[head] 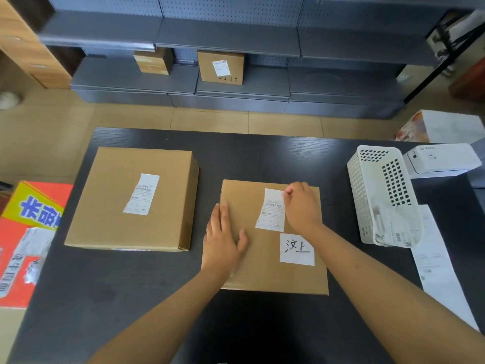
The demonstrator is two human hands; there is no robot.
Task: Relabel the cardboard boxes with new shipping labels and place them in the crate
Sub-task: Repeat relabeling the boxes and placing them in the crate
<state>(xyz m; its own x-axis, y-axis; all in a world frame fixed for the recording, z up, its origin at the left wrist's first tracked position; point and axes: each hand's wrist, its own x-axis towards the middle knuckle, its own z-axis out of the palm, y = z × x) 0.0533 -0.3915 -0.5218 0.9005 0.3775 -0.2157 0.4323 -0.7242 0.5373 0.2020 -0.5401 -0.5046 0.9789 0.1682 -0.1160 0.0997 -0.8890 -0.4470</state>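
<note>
On a dark table point(157, 298) before grey shelving, the left hand point(223, 241) lies flat on the centre cardboard box point(262, 274), steadying it, while the right hand point(301, 206) pinches the shipping label point(270, 214) at its upper corner. This looks like the peeling step; next, a slow, even pull.

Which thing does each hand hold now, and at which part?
The right hand pinches the shipping label at its top right corner. The left hand holds nothing; it presses flat on the box.
</note>
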